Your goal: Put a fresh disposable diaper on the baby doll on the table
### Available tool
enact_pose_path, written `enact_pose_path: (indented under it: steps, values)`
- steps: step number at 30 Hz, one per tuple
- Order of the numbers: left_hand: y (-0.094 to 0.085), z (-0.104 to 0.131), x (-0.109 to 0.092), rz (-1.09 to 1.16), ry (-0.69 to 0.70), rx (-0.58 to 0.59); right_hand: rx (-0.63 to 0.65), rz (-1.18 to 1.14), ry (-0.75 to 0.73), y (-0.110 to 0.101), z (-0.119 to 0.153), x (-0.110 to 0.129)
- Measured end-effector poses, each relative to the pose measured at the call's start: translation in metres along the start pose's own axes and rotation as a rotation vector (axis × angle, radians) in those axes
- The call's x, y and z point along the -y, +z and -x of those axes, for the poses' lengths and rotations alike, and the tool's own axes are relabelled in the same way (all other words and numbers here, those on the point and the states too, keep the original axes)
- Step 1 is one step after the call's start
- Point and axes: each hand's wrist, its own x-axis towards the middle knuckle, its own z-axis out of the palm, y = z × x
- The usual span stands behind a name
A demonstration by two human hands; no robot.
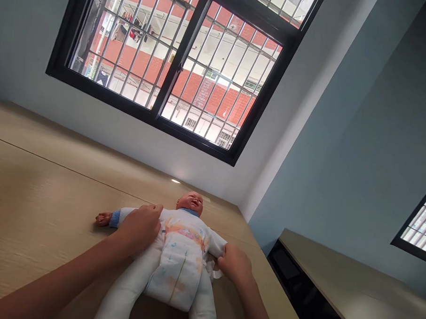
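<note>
A baby doll (193,203) lies on its back on the wooden tabletop, head toward the window. It wears a white outfit with blue trim, and a white diaper (180,261) with an orange patterned band covers its front from belly to crotch. My left hand (142,227) is closed, fingers curled against the doll's side by the chest; what they pinch is hidden. My right hand (235,261) is closed around the end of the doll's sleeved arm (216,243), covering the doll's hand there. A loose white strip (215,272) shows beside my right hand.
The wooden tabletop (38,194) has a seam across it and meets the wall at the back. Above is a black-framed barred window (154,114). To the right, past a gap, stands another wooden-topped piece of furniture (335,273) with a dark side.
</note>
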Motion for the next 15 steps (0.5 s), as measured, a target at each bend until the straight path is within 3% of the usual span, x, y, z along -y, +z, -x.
enact_pose_path:
  steps: [3, 6, 10, 15]
  values:
    - [-0.001, -0.002, -0.008, 0.246, 0.075, 0.039, -0.110, -0.357, -0.131, 0.004, 0.001, 0.017]
    - [-0.001, -0.001, -0.013, 0.425, 0.161, 0.074, -0.077, -0.757, -0.237, 0.012, 0.008, 0.037]
    - [0.002, -0.003, -0.012, 0.595, 0.127, 0.115, -0.059, -0.871, -0.290, 0.019, 0.019, 0.053]
    - [0.010, -0.013, 0.004, 0.781, 0.007, 0.168, 0.039, -0.959, -0.285, 0.021, 0.020, 0.050]
